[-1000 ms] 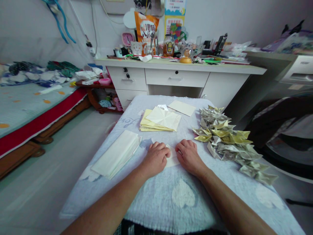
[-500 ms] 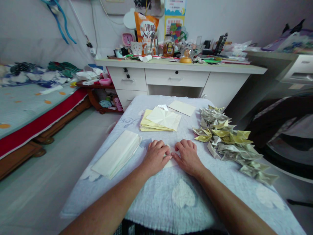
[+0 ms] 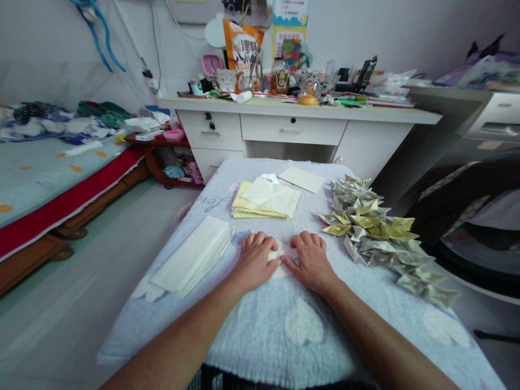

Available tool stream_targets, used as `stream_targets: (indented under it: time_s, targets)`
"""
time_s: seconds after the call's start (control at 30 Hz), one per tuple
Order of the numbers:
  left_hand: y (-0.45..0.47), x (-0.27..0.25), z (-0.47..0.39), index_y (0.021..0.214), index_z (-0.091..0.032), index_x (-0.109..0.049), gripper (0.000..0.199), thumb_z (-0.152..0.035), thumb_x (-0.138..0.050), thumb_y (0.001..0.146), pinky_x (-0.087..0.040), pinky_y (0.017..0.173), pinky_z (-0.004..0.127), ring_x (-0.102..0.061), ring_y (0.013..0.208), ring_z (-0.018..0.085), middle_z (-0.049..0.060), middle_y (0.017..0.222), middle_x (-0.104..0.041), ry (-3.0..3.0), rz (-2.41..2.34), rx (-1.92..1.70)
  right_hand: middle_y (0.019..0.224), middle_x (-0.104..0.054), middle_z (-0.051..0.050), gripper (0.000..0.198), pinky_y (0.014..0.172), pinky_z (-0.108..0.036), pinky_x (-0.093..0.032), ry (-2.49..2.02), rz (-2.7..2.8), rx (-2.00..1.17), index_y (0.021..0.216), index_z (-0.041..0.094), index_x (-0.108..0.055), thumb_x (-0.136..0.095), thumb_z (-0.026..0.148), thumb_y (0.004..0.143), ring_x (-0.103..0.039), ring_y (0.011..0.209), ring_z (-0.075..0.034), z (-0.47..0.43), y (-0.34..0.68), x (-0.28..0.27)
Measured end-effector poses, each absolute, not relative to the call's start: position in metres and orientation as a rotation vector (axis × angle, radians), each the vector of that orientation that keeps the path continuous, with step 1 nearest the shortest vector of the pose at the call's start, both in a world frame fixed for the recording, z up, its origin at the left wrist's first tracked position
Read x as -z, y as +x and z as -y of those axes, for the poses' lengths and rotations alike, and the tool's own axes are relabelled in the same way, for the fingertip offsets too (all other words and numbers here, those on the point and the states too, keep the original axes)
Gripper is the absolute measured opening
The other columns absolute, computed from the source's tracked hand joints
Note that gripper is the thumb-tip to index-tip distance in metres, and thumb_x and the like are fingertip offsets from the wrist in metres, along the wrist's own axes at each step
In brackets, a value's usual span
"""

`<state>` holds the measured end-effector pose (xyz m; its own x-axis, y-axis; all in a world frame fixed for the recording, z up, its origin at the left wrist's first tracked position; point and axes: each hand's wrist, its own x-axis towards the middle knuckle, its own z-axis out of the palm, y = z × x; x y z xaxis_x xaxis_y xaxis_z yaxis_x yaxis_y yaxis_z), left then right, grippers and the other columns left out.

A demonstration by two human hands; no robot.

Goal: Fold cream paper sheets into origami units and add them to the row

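Observation:
A small pale sheet of paper, partly folded, lies on the cloth-covered table between my two hands and is largely covered by them. My left hand presses on its left side, fingers bent and thumb pointing inward. My right hand holds its right side with curled fingers. The thumbs almost meet at the paper's middle. Beyond the hands sits a stack of yellow and cream paper, with a creased sheet on top. A long pile of white folded paper rests left of my left hand.
Many folded paper boats, grey and yellow, cover the table's right side. A flat cream sheet lies at the far end. Behind stands a white desk crowded with items. A bed is at left, a washing machine at right.
My left hand has slid slightly left, so the gap between the hands is wider and more of the paper shows. My right hand has barely moved.

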<state>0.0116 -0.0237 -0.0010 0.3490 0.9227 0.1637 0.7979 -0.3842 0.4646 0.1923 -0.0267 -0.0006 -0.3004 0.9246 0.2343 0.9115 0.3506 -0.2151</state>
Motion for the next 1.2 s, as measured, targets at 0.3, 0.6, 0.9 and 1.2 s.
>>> stream_targets:
  time_s: [0.3, 0.6, 0.9, 1.2]
  targets:
    - [0.008, 0.002, 0.021, 0.076, -0.021, -0.061, 0.018, -0.036, -0.059, 0.084, -0.035, 0.084, 0.037, -0.046, 0.095, 0.022, 0.003, 0.095, -0.054, 2.308, -1.534, -0.596, 0.095, -0.053, -0.009, 0.038, 0.083, -0.041, -0.033, -1.634, 2.295, -0.053, 0.095, 0.020, -0.056, -0.047, 0.056, 0.087, -0.044, 0.091, -0.026, 0.027, 0.192, 0.001]
    - [0.007, -0.002, 0.021, 0.072, -0.019, -0.060, 0.017, -0.034, -0.064, 0.080, -0.035, 0.082, 0.037, -0.046, 0.097, 0.023, 0.004, 0.097, -0.055, 2.330, -1.579, -0.537, 0.098, -0.053, -0.009, 0.038, 0.084, -0.041, -0.033, -1.674, 2.295, -0.074, 0.098, 0.021, -0.057, -0.051, 0.056, 0.086, -0.044, 0.093, -0.027, 0.027, 0.191, 0.001]
    - [0.006, -0.002, 0.022, 0.076, -0.020, -0.060, 0.020, -0.039, -0.064, 0.080, -0.032, 0.082, 0.036, -0.045, 0.098, 0.023, 0.003, 0.098, -0.055, 2.323, -1.604, -0.498, 0.106, -0.053, -0.008, 0.032, 0.086, -0.039, -0.033, -1.718, 2.277, -0.154, 0.115, 0.028, -0.056, -0.057, 0.040, 0.086, -0.045, 0.099, -0.026, 0.026, 0.197, -0.001]
    - [0.004, -0.002, 0.024, 0.128, -0.032, -0.051, 0.048, -0.021, -0.059, 0.082, -0.034, 0.093, 0.040, -0.042, 0.106, 0.024, 0.004, 0.115, -0.051, 2.400, -1.489, -0.547, 0.110, -0.052, -0.009, 0.048, 0.086, -0.039, -0.034, -1.719, 2.298, -0.184, 0.135, 0.034, -0.047, -0.054, 0.031, 0.088, -0.045, 0.099, -0.026, 0.024, 0.206, 0.000]
